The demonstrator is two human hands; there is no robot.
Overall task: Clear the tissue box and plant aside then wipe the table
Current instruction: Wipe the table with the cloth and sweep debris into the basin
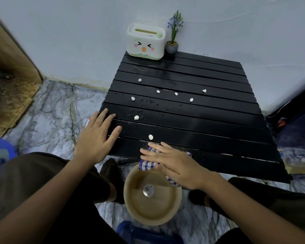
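Note:
A low black slatted table (209,120) stands against the wall. At its far left corner sit a white tissue box (145,43) with a cartoon face and, right of it, a small potted plant (173,41) with blue flowers. Several white crumbs (136,117) and water drops lie on the slats. My right hand (173,164) presses flat, fingers straight, on a blue-and-white checked cloth (147,165) at the table's near edge. My left hand (97,138) rests flat with spread fingers on the near left corner.
A tan bowl (151,199) holding a little liquid sits on the marble floor between my knees, just below the cloth. A brown board (9,55) leans at the left. Dark bags (294,111) lie at the right, and a blue object (0,155) at the left edge.

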